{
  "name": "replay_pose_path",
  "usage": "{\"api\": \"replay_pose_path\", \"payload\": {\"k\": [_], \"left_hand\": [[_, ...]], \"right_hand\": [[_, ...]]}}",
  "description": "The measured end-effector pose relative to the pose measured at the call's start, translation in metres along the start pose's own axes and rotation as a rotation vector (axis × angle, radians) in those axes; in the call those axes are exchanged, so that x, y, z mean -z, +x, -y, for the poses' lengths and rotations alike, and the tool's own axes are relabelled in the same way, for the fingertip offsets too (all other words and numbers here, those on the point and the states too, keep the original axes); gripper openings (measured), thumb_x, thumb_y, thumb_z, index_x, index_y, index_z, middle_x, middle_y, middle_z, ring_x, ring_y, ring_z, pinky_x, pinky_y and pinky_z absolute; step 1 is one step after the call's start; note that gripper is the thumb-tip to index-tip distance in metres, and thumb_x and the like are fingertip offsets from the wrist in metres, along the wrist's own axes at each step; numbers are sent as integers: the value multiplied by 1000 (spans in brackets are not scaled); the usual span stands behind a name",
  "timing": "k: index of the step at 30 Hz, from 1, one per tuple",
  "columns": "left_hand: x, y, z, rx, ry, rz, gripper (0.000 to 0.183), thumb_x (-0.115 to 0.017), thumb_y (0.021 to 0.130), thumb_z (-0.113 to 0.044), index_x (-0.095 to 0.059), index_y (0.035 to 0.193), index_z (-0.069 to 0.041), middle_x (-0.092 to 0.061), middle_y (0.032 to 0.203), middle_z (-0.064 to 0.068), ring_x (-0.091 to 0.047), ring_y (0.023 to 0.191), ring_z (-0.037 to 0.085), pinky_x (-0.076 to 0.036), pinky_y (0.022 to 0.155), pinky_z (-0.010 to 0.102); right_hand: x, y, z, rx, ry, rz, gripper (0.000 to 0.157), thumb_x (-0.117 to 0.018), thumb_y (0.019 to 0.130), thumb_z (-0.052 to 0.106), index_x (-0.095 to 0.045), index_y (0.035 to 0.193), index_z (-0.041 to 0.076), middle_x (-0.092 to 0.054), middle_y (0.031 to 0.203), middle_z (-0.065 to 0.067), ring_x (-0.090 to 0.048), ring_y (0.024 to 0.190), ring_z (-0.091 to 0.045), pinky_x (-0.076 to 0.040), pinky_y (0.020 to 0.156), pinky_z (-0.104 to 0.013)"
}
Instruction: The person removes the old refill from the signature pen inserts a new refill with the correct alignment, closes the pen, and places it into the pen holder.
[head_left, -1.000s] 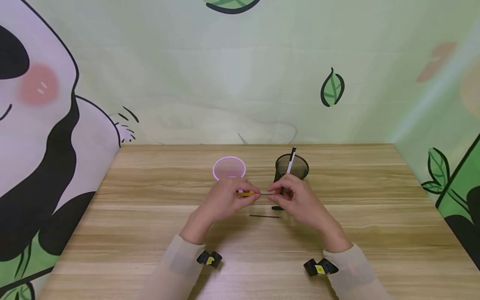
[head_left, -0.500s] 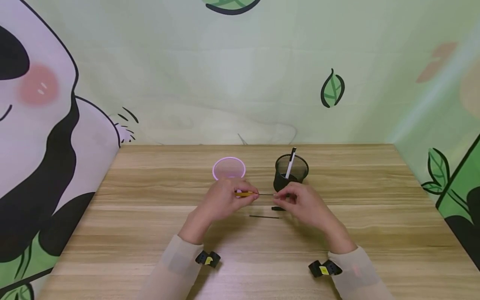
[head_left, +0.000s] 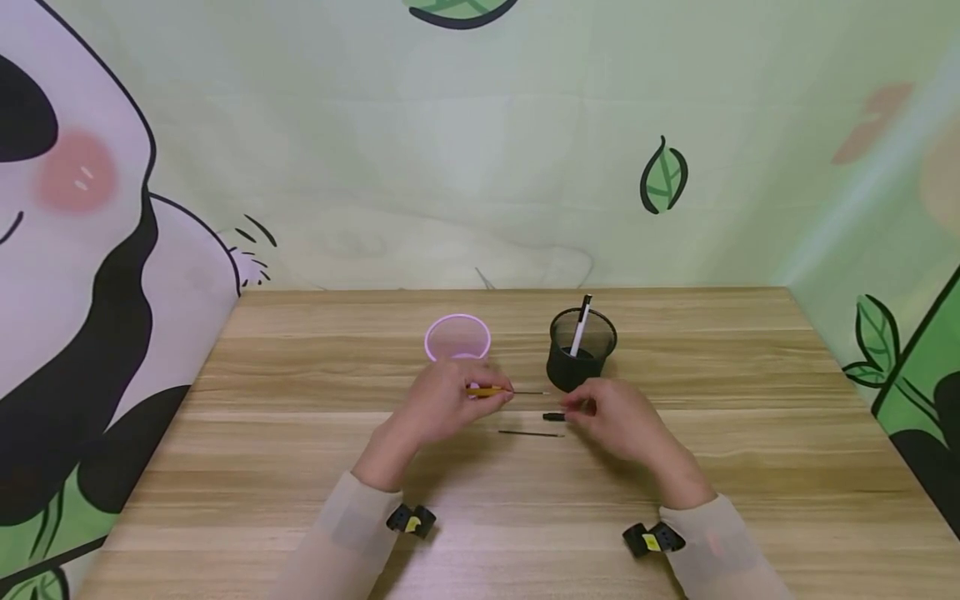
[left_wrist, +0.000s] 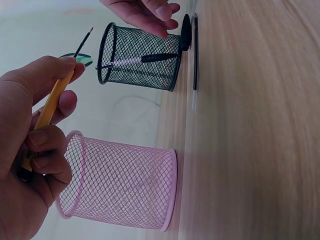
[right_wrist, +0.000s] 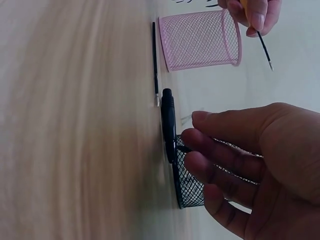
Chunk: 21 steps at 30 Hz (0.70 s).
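My left hand point(head_left: 442, 404) grips a yellow pen barrel point(left_wrist: 51, 102); a thin dark refill point(left_wrist: 84, 42) sticks out of its end, pointing right. My right hand point(head_left: 626, 425) holds nothing, its fingers loosely bent with a gap between thumb and forefinger. Its fingertips overlap the end of a short black pen part point(head_left: 553, 417) in the head view. In the right wrist view that black part lies on the table below the fingers. A second loose refill point(head_left: 529, 433) lies nearer me on the wood, its light tip to the right.
Behind my right hand stands a black mesh pen cup point(head_left: 576, 372) with a black-and-white pen point(head_left: 580, 332) leaning in it. A pink mesh cup point(left_wrist: 122, 182) stands behind my left hand. Beyond the wooden table point(head_left: 300, 350) hangs a printed backdrop point(head_left: 375, 167).
My right hand has moved off the held refill's tip, to the right and toward me, down to the black pen part. My left hand has barely shifted.
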<state>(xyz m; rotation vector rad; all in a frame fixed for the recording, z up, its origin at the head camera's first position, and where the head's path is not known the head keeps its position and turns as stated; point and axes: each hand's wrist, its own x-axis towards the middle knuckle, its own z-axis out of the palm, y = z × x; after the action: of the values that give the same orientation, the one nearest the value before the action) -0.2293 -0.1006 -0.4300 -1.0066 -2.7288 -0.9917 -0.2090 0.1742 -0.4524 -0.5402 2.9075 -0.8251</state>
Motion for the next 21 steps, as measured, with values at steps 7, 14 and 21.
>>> {"api": "replay_pose_path", "payload": {"k": [7, 14, 21], "left_hand": [[0, -1, 0, 0, 1, 6, 10, -76, 96, -29, -83, 99, -23, -78, 96, -13, -70, 85, 6, -60, 81, 31], [-1, -2, 0, 3, 0, 19, 10, -76, 96, -28, -83, 100, -23, -78, 97, -13, -71, 87, 5, -59, 82, 28], [-3, -2, 1, -1, 6, 23, 10, -76, 96, -28, -83, 100, -23, -76, 95, -15, -68, 85, 4, -56, 80, 26]], "right_hand": [[-2, 0, -5, -26, -38, 4, 14, -78, 91, 13, -81, 104, 14, -72, 90, 3, -59, 77, -11, -48, 71, -31], [-6, 1, -8, -20, -40, 8, 14, -80, 87, 10, -81, 101, 13, -73, 91, 1, -61, 78, -11, -50, 73, -33], [-9, 2, -9, -17, -41, 15, 13, -80, 87, 9, -81, 99, 14, -68, 87, 2, -61, 78, -11, -51, 71, -33]]}}
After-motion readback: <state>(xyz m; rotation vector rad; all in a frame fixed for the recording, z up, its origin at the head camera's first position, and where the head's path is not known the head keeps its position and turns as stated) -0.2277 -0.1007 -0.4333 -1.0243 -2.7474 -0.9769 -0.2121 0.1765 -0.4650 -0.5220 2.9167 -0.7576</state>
